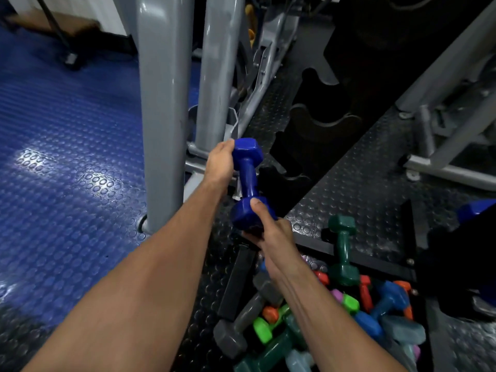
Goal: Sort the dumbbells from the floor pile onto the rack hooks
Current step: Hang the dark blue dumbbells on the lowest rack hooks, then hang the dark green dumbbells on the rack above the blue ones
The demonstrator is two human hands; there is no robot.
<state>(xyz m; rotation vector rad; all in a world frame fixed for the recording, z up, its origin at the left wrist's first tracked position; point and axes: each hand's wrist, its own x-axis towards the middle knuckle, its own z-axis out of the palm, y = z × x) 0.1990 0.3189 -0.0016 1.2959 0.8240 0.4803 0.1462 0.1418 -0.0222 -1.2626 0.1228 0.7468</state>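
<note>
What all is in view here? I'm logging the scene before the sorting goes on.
glossy blue hex-ended dumbbell: one, blue, held in the air at both ends
dark green hex dumbbell: one, green, upright beside the pile
mixed pile of coloured dumbbells: many, grey, green, blue, orange, pink, on the floor at lower right
black notched rack: one, black, behind the held dumbbell
grey metal machine posts: two, grey, centre left
blue studded floor mat: one, blue, left
left hand: holds the far end
right hand: grips the near end
</note>
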